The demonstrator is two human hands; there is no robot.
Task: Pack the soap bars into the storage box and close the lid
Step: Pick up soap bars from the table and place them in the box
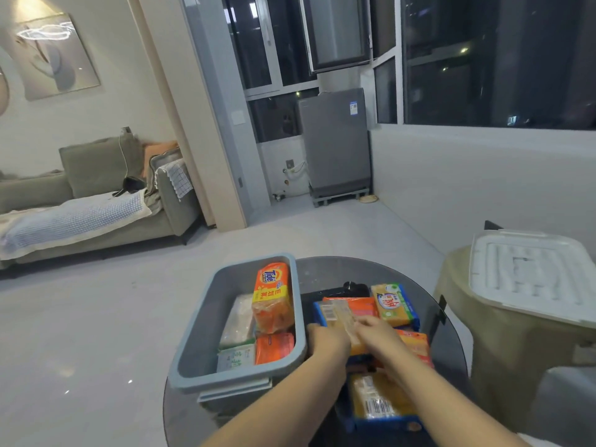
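Observation:
A grey storage box (pixel 206 321) stands open on a round dark glass table (pixel 325 269). Inside lie an orange Tide soap pack (pixel 272 295), a smaller orange bar (pixel 274 348) and two pale wrapped bars (pixel 238 321). To its right, a blue tray (pixel 380 425) holds several wrapped soap bars, among them a yellow-green one (pixel 393 304). My left hand (pixel 329 340) and my right hand (pixel 377 335) meet over the tray, both on a clear-wrapped yellow soap bar (pixel 337 314) with a barcode. The white lid (pixel 529 279) lies apart on a seat to the right.
A beige-covered seat (pixel 483 343) carries the lid right of the table. A grey sofa (pixel 96 195) stands at the left wall, a grey appliance (pixel 335 143) by the windows. Pale floor lies between them.

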